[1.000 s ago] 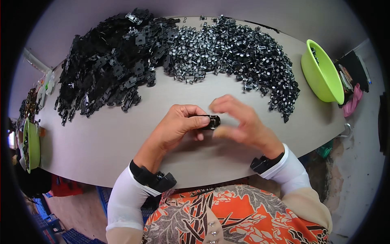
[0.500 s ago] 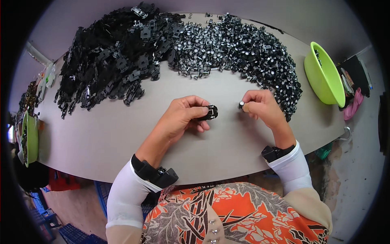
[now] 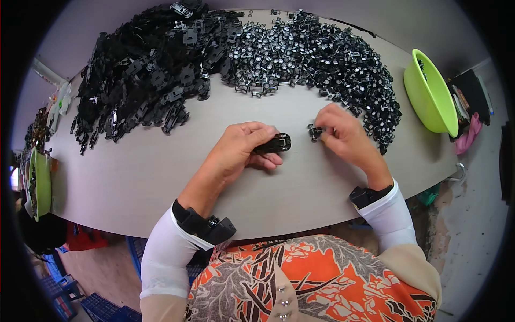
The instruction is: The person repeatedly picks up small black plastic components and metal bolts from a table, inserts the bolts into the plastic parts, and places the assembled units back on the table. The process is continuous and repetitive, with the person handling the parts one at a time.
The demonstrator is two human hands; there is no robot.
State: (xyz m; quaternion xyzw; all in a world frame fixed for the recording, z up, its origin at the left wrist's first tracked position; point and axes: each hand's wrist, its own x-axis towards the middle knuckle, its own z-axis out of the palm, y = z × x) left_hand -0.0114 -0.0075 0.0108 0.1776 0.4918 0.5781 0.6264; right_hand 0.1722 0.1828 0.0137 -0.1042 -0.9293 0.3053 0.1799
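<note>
Between the thumb and fingers of my left hand (image 3: pixel 236 149) is a black toy car base (image 3: pixel 280 143), its rounded end pointing right above the table. A short way to the right, my right hand (image 3: pixel 347 134) pinches small wheel axles (image 3: pixel 314 132) with dark wheels; how many is hard to tell. The two hands are apart. Beyond my left hand lies a large heap of black toy car bases (image 3: pixel 155 75). It runs into a heap of wheel axles (image 3: pixel 327 59) with silver and black wheels, which curves down the right side close to my right hand.
A lime green bowl (image 3: pixel 429 96) leans tilted at the table's right edge, beside a pink bag (image 3: pixel 470 132) and dark items. Another green bowl (image 3: pixel 43 182) with small parts stands at the left edge. The pale table (image 3: pixel 268 198) has a curved front edge; blue crates (image 3: pixel 102 307) lie below.
My right hand has shifted slightly up, and the wheel axles in its pinch are turned and show more. The car base in my left hand has tilted and moved a little right.
</note>
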